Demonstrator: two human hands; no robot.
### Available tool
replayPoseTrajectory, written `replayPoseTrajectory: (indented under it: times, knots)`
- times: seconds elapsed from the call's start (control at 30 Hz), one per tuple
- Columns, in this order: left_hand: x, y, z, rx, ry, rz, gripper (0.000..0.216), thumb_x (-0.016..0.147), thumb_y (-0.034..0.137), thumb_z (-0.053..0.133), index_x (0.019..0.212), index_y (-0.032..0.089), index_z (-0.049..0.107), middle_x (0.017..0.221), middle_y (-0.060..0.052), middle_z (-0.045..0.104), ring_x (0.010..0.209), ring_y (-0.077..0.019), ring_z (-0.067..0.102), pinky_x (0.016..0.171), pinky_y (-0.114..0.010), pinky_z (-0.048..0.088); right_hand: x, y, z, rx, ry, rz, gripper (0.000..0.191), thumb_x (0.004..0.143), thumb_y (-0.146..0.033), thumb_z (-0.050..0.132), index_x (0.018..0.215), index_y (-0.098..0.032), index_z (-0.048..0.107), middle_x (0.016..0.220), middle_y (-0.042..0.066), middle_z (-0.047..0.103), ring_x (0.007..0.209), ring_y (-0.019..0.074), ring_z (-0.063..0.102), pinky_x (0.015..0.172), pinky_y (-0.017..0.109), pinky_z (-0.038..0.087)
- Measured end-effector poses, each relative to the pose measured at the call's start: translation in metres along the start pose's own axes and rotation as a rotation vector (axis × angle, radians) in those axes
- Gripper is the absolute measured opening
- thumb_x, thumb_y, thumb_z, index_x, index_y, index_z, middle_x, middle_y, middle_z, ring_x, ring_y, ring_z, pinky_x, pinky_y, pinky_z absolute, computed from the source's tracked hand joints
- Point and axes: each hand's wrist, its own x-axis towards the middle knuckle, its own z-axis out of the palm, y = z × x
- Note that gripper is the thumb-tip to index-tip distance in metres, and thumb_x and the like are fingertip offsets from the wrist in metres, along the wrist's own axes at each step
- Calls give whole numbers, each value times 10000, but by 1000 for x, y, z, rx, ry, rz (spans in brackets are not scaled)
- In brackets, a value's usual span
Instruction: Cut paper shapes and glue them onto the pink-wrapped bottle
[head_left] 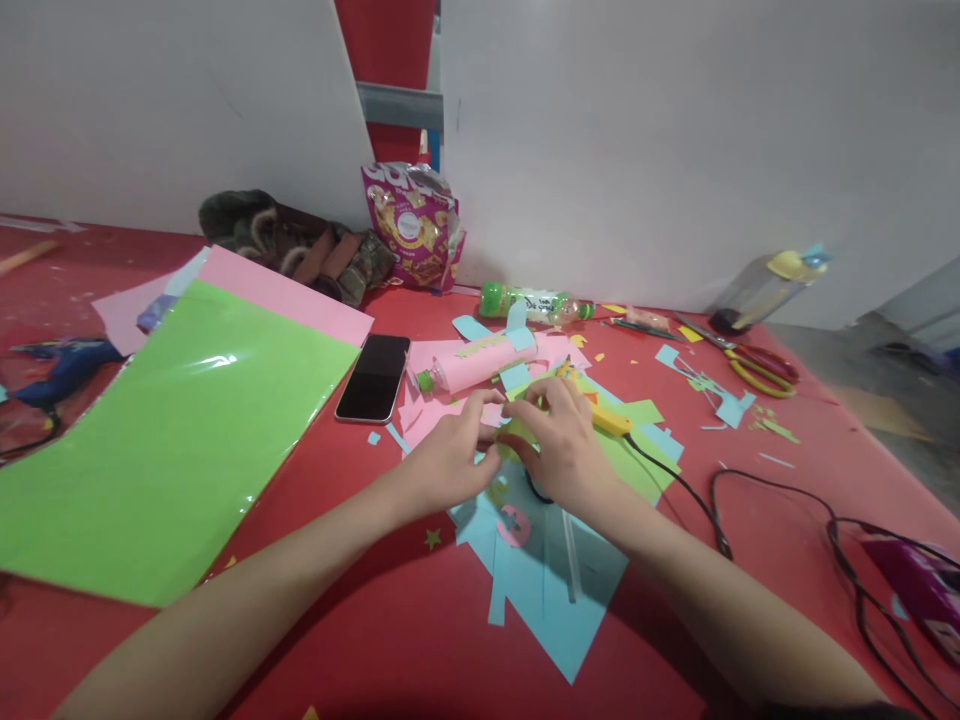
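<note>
My left hand (450, 450) and my right hand (562, 440) meet over the paper pile, fingertips pinched close together. Between them shows a small piece of green paper (517, 430), partly covered by the fingers. Under my hands lie light blue paper sheets (555, 620) with a pink paper ring (514, 525) and a clear glue stick (571, 555). Just beyond, a bottle wrapped in pink paper (487, 362) rests on its side, its green cap toward the left. A yellow hot glue gun (611, 420) lies beside my right hand, partly hidden by it.
Left are a green sheet pack (195, 430), a phone (373, 378) and a blue glue gun (67, 370). Behind stand a snack bag (412, 225) and a lying green bottle (532, 303). Scissors (761, 370), a clear bottle (765, 290) and black cables (787, 490) occupy the right.
</note>
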Motion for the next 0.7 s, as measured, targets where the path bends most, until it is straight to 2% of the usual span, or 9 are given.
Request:
replayPoseTrajectory:
  times: [0.1,0.23,0.37,0.47,0.57,0.7]
  knots:
    - [0,0,-3,47,-73,25,468,722,113,381,1174,157,269,776,-26,661,749,-179,602,643,-265,416,-1,0,-1,-54,6,-33,57,748,-185,536,756,-188,592,1056,111,419,972,289,355,779,457,302]
    - [-1,-1,-5,106,-150,33,486,725,127,407,1186,170,261,859,-45,654,759,-191,608,618,-259,416,0,2,-1,32,-78,-47,69,739,-190,555,680,-177,587,1104,102,411,1021,294,331,801,471,294]
    - [-1,-3,-6,162,-175,69,292,763,221,440,1048,173,399,916,-52,641,832,-200,601,641,-258,417,1,2,-4,127,-190,-47,75,747,-198,551,707,-163,605,1066,111,450,996,276,377,776,442,329]
    - [0,-6,-11,169,-178,71,203,749,315,498,897,176,488,898,-37,642,860,-184,590,664,-237,415,1,1,-7,168,-223,-53,76,743,-189,559,697,-149,605,1050,118,460,986,268,399,766,430,343]
    - [1,-7,-17,251,-209,81,146,739,296,518,807,172,554,808,-25,647,760,-163,595,615,-219,403,2,0,-9,185,-243,-82,61,719,-152,583,660,-140,589,1028,115,472,976,260,409,763,422,351]
    - [0,-6,-19,301,-288,113,134,753,221,494,785,169,613,745,-22,657,643,-137,583,572,-211,386,1,-1,-10,219,-287,-121,57,702,-144,605,648,-134,586,1013,112,481,958,248,423,744,402,367]
